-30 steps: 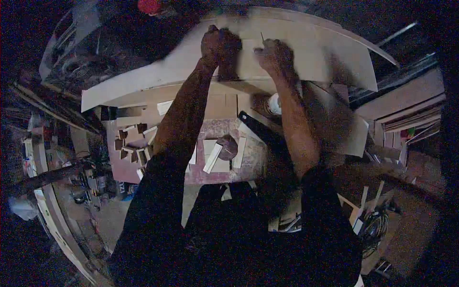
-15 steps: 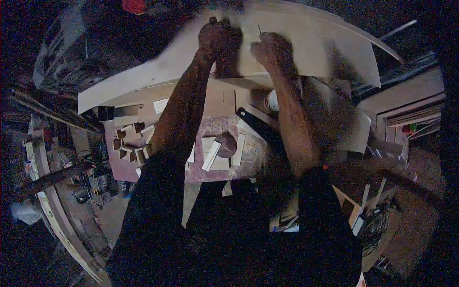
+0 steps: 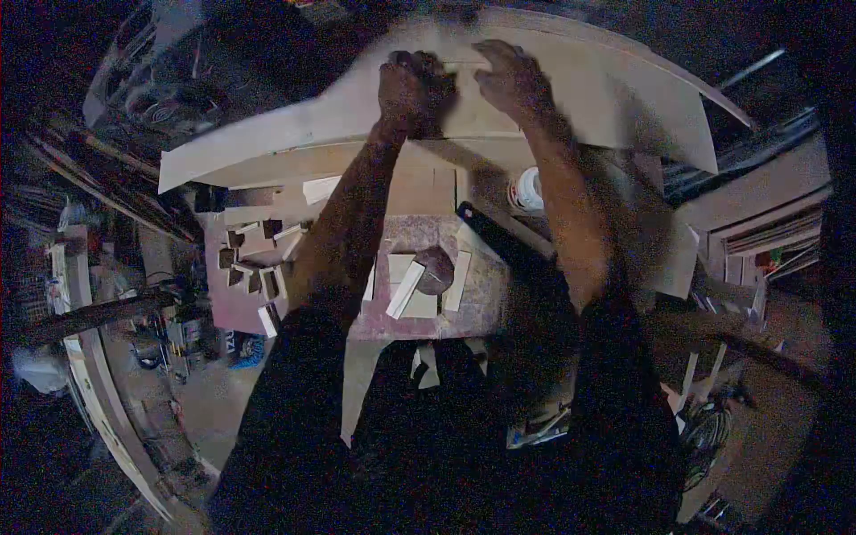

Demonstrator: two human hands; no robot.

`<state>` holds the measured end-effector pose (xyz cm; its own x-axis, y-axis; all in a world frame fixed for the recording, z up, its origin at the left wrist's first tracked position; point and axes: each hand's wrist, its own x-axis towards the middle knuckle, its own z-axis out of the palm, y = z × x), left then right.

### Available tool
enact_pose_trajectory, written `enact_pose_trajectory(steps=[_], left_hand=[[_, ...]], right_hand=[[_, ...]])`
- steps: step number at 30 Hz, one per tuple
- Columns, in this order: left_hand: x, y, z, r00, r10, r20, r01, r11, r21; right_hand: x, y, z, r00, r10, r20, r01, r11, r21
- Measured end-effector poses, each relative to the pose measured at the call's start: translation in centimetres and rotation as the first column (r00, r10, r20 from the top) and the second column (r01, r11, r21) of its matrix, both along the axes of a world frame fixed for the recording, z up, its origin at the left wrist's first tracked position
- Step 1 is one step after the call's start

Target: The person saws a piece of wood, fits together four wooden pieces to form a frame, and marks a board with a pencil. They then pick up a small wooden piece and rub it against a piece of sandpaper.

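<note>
A large pale curved panel point(image 3: 330, 125) lies across the top of the view, with both hands over it. My left hand point(image 3: 412, 87) is closed at the panel, its fingers wrapped round something too dark to make out. To its right, my right hand point(image 3: 515, 82) is held with index finger and thumb apart, nothing visible between them. A faint thin line shows on the panel between the hands. Below my right hand, beside the forearm, stands a white tub point(image 3: 526, 189). A dark saw-like tool point(image 3: 504, 236) lies below the panel.
Small wood blocks point(image 3: 254, 267) are grouped on the reddish board point(image 3: 234, 308) at left. A round dark disc point(image 3: 435, 271) lies mid-table between light strips point(image 3: 406, 290). Coiled cable point(image 3: 709, 437) is at lower right; long boards point(image 3: 107, 419) run along the left.
The view has shifted slightly. My right hand has opened its fingers, and the thin upright thing at its fingertips no longer shows. My left hand has lowered a little and remains closed.
</note>
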<state>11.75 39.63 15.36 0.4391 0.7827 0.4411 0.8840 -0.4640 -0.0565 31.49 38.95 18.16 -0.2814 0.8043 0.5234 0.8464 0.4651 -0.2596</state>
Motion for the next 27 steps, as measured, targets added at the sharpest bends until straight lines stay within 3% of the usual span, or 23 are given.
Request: enact_pose_trajectory(steps=[3,6,9,12,17,19,21,23,25,27], left_hand=[[0.7,-1.8,0.3,0.998,0.036,0.049,-0.039,0.997,0.066],[1.0,-0.7,-3.2,0.918,0.027,0.395,-0.103,0.979,0.173],[1.1,-1.8,-1.6,0.944,0.111,0.310,-0.091,0.993,-0.079],[1.4,-2.0,-0.3,0.948,0.164,0.272,-0.136,0.983,-0.122],[1.7,-2.6,0.4,0.962,0.154,0.226,-0.134,0.986,-0.098],[1.7,-2.1,0.1,0.960,0.139,0.245,-0.121,0.989,-0.088],[1.4,-1.5,-1.0,0.962,0.096,0.257,-0.087,0.995,-0.044],[1.7,-1.7,-0.5,0.965,0.129,0.228,-0.115,0.990,-0.076],[1.8,-1.9,0.1,0.968,0.157,0.198,-0.140,0.985,-0.097],[1.9,-2.3,0.9,0.970,0.176,0.168,-0.159,0.981,-0.108]], right_hand=[[-0.2,2.6,-3.0,0.994,0.106,0.030,-0.108,0.992,0.065],[-1.0,2.1,-1.7,0.993,0.070,0.093,-0.072,0.997,0.013],[-1.7,1.6,-0.7,0.995,-0.001,0.104,0.005,0.999,-0.036],[-2.5,1.8,-1.0,0.985,-0.086,0.153,0.088,0.996,-0.007],[-2.2,3.8,-4.8,0.962,0.102,-0.255,-0.145,0.977,-0.156],[-2.3,3.7,-4.4,0.978,0.111,-0.176,-0.121,0.992,-0.046],[-2.3,3.0,-3.4,0.995,0.052,0.088,-0.068,0.980,0.189],[-2.5,3.5,-4.2,0.982,0.070,-0.176,-0.073,0.997,-0.009],[-2.8,3.3,-4.1,0.977,0.048,-0.210,-0.054,0.998,-0.023],[-2.9,2.5,-3.0,1.000,-0.001,-0.021,0.004,0.988,0.153]])
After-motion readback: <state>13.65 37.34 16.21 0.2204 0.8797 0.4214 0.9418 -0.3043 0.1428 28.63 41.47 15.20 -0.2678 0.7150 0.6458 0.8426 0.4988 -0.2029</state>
